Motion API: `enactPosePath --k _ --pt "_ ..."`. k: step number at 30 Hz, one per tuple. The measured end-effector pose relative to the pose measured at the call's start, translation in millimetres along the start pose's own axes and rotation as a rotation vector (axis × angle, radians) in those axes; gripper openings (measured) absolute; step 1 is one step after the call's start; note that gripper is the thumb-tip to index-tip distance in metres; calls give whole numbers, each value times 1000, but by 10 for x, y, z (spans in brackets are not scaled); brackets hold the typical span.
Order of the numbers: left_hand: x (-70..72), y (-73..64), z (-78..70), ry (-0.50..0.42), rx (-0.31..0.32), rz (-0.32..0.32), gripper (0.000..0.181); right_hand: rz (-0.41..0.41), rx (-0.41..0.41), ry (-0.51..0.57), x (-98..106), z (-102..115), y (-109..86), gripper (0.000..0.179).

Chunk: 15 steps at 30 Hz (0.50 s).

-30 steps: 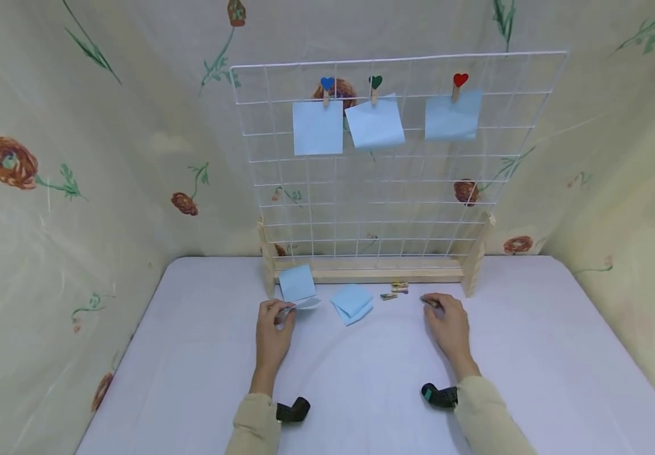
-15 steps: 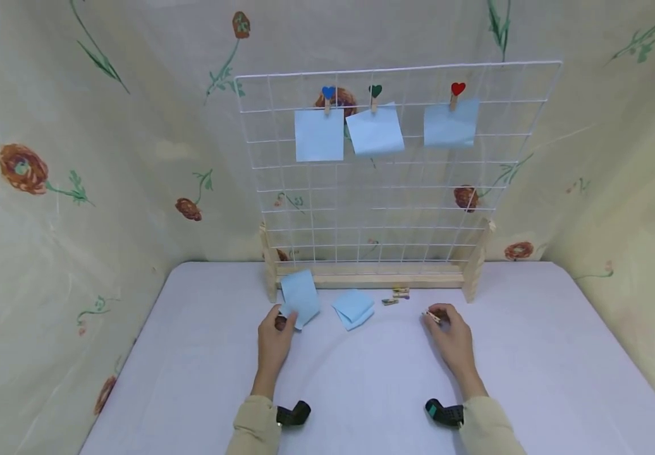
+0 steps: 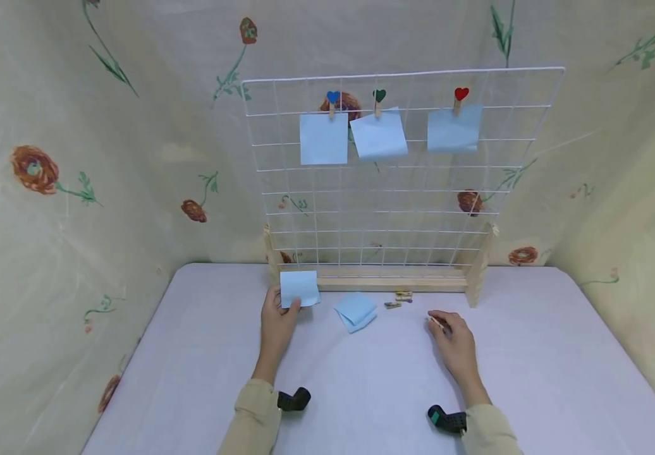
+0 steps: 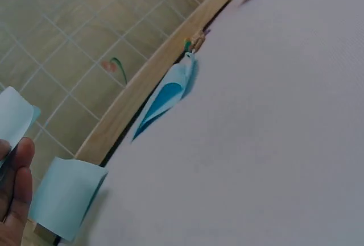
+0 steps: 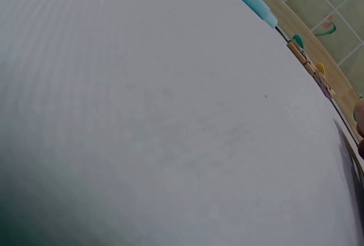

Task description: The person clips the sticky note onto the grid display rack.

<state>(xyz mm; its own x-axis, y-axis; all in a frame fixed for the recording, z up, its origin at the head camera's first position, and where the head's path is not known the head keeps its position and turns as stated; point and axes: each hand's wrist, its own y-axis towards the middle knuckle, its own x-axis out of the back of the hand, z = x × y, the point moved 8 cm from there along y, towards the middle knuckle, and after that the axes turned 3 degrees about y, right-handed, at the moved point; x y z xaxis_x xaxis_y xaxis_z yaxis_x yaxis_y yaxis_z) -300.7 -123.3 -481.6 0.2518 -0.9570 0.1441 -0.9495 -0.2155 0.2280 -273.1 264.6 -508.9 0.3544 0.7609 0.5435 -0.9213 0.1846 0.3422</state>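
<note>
**Blue sheet [image 3: 298, 285] pinched in the left hand [image 3: 277, 325], clip [image 3: 437, 324] in the right hand [image 3: 455, 344]**

The person's left hand pinches the blue sheet by its near edge, thumb in front, so only the paper's thickness parts the grip. The sheet is raised before the left end of the wooden base [image 3: 384, 285]. Well to the right, the right hand's curled thumb and fingers grip the clip; whether its jaws are squeezed apart cannot be told. A light pinch at the edge should keep the paper flat and its far edge free; the clip would probably handle best held by its tail, biting end clear of the fingers.

The paper looks thin, matte and inclined to curl: a second sheet [image 4: 68, 197] bows beside the base, and a folded sheet [image 3: 356, 309] lies doubled over on the smooth, pale table [image 3: 361, 379]. Loose clips [image 5: 310, 67] of wood lie right of it. Above, three hanging sheets [image 3: 324, 140] are pegged by heart-topped clips to the white wire grid [image 3: 339, 230].
</note>
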Motion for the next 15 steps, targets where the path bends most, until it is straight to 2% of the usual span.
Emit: enactPosePath --k 4,11,15 --pt "-72 80 -174 -9 3 44 34 -1 14 -4 22 10 -25 22" --pt "-147 277 -459 -10 -76 62 29 3 4 38 14 -15 0 22" --pt "-158 322 -688 -68 -54 86 23 18 -44 76 -9 -47 -19 28"
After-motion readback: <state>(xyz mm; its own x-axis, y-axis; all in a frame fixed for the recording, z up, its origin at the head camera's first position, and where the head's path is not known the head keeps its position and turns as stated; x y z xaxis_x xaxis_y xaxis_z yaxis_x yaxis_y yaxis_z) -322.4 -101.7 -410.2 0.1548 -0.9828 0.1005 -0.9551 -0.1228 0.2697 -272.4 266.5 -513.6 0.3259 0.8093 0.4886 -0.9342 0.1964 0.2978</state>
